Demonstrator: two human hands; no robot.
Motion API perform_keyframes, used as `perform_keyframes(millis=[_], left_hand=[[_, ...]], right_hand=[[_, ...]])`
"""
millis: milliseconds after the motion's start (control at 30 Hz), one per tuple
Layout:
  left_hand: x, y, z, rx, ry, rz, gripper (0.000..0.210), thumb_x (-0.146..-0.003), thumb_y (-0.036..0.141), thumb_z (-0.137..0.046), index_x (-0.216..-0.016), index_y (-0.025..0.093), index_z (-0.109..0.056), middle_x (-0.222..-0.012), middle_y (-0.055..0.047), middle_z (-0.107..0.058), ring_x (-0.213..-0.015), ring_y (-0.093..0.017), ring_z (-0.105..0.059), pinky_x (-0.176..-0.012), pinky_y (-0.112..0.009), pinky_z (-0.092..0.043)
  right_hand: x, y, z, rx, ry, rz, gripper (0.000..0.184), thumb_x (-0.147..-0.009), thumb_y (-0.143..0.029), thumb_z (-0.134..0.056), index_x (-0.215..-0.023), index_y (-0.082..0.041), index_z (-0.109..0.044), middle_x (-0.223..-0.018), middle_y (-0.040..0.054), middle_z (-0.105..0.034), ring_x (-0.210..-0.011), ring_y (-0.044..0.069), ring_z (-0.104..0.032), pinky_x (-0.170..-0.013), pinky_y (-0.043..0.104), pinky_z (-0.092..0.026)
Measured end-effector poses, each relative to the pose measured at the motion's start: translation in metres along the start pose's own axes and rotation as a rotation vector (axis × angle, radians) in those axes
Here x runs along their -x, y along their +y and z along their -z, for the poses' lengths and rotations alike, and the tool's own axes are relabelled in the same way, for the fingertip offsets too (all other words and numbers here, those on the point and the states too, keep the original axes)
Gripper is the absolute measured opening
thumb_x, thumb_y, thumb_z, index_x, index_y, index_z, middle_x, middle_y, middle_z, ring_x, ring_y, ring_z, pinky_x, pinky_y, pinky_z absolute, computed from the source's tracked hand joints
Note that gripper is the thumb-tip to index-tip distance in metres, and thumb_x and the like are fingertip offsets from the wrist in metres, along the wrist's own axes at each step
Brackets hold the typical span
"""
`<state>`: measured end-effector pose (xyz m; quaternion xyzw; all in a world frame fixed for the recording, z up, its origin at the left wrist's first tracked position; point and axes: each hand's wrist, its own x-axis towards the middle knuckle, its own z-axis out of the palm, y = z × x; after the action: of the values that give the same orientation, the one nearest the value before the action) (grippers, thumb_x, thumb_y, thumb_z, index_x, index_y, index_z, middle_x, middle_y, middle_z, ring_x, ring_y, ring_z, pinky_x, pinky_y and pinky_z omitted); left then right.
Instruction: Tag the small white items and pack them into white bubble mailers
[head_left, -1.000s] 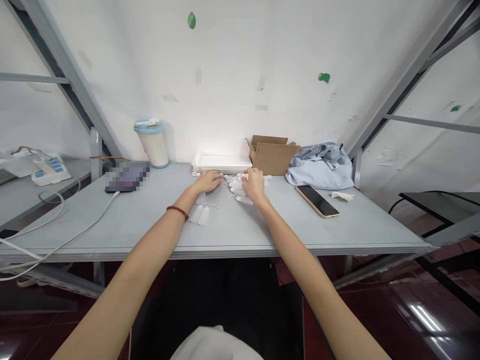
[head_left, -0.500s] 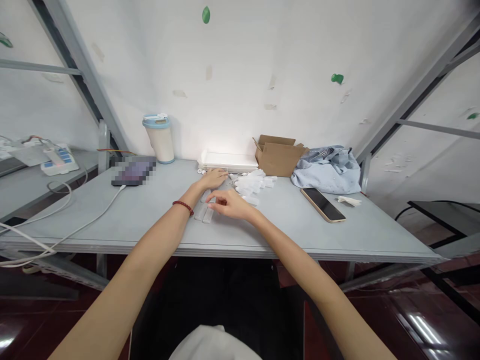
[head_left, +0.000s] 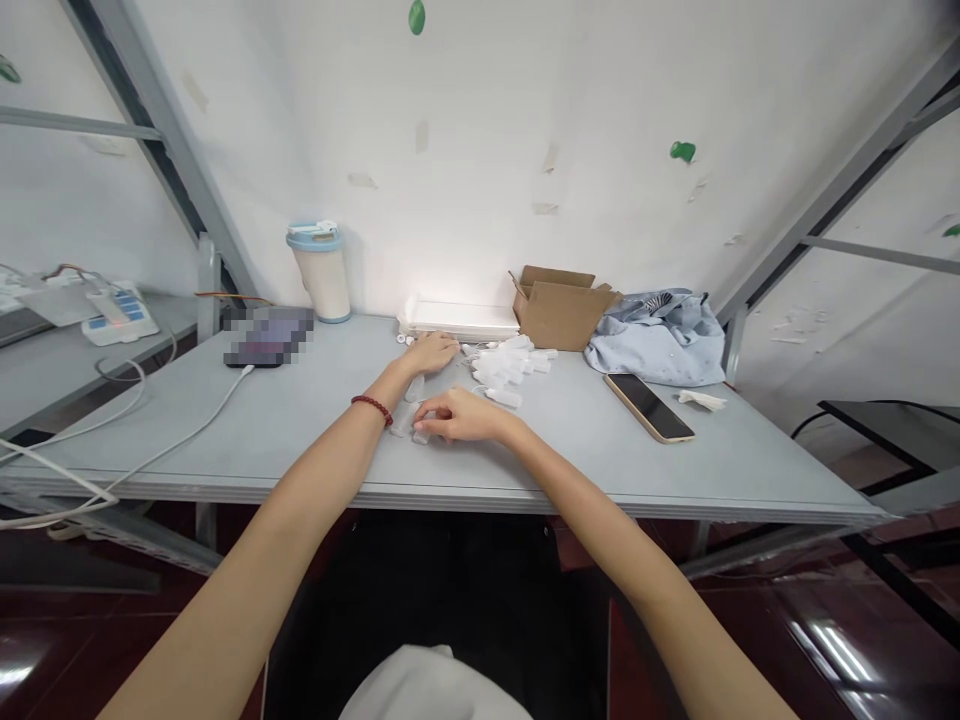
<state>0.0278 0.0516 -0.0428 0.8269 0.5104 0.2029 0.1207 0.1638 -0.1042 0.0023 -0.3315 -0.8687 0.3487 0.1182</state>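
– Where are the tags kept?
– A pile of pale tags is seen right of the left hand; a few loose tags are placed nearer, by the right hand.
– And the grips?
– The right fingers are held narrowly together at a loose tag; whether it is pinched cannot be told. The left hand is laid palm down; anything beneath is hidden.
– Any writing?
– The far-left phone's screen is blurred and cannot be read.
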Motion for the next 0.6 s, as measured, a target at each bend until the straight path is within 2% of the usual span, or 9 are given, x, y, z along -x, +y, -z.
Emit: perform_keyframes(millis=[167, 300, 500, 600], left_hand=[[0.002, -0.004, 0.001, -0.091, 0.024, -0.021, 0.042, -0.079, 0.029, -0.05, -0.115, 0.022, -0.072, -0.127, -0.007, -0.066, -0.122, -0.028, -0.053, -0.107, -0.038, -0.037], [0.003, -0.006, 0.002, -0.102, 0.05, -0.051, 0.039, -0.077, 0.023, -0.05, -0.108, 0.018, -0.073, -0.12, -0.01, -0.068, -0.116, -0.028, -0.058, -0.104, -0.036, -0.041], [0.006, -0.003, 0.006, -0.01, 0.15, 0.015, 0.041, -0.071, 0.015, -0.05, -0.107, 0.012, -0.068, -0.116, -0.013, -0.067, -0.111, -0.027, -0.058, -0.101, -0.039, -0.044], [0.008, 0.0, 0.008, 0.055, 0.14, -0.037, 0.049, -0.068, 0.014, -0.051, -0.115, 0.014, -0.065, -0.123, -0.011, -0.065, -0.113, -0.026, -0.057, -0.102, -0.039, -0.044]], right_hand=[[0.002, 0.003, 0.004, 0.002, 0.016, -0.038, 0.019, -0.09, -0.029, -0.057, -0.087, -0.016, -0.07, -0.049, -0.0049, -0.056, -0.051, 0.009, -0.049, -0.058, 0.021, -0.035], [0.005, 0.004, 0.008, -0.008, 0.083, -0.05, 0.016, -0.089, -0.025, -0.056, -0.091, -0.017, -0.069, -0.05, -0.0049, -0.056, -0.052, 0.01, -0.051, -0.058, 0.022, -0.036], [0.007, 0.012, 0.018, 0.018, 0.33, -0.014, 0.014, -0.088, -0.021, -0.053, -0.09, -0.019, -0.067, -0.056, -0.0051, -0.058, -0.053, 0.01, -0.05, -0.062, 0.023, -0.038], [0.007, 0.018, 0.022, 0.125, 0.475, -0.025, 0.016, -0.088, -0.021, -0.051, -0.092, -0.02, -0.067, -0.06, -0.0044, -0.059, -0.056, 0.012, -0.051, -0.065, 0.024, -0.038]])
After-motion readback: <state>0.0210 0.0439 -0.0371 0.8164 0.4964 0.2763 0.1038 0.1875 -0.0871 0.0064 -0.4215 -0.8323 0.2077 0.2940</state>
